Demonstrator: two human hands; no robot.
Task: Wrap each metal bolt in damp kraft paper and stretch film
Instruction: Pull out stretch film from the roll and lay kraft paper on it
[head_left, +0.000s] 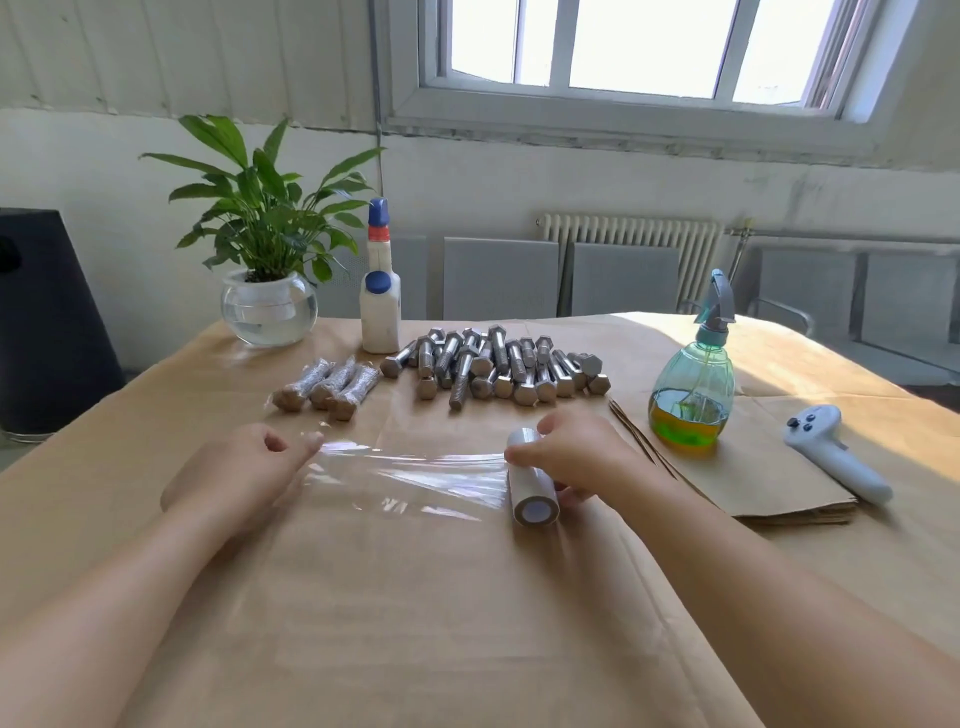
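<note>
My right hand (576, 452) grips a white roll of stretch film (532, 483) lying on the paper-covered table. A clear sheet of film (415, 475) stretches left from the roll to my left hand (244, 467), which pinches its free end. Beyond the film lies a heap of several bare metal bolts (493, 366). Three wrapped bolts (327, 387) lie side by side to the left of the heap. A stack of kraft paper sheets (737, 478) sits to the right of the roll.
A green-tinted spray bottle (693, 382) stands on the paper stack, with a white controller (831, 452) to its right. A white bottle with a blue cap (380, 306) and a potted plant in a glass bowl (267, 306) stand at the far left. Chairs line the far edge.
</note>
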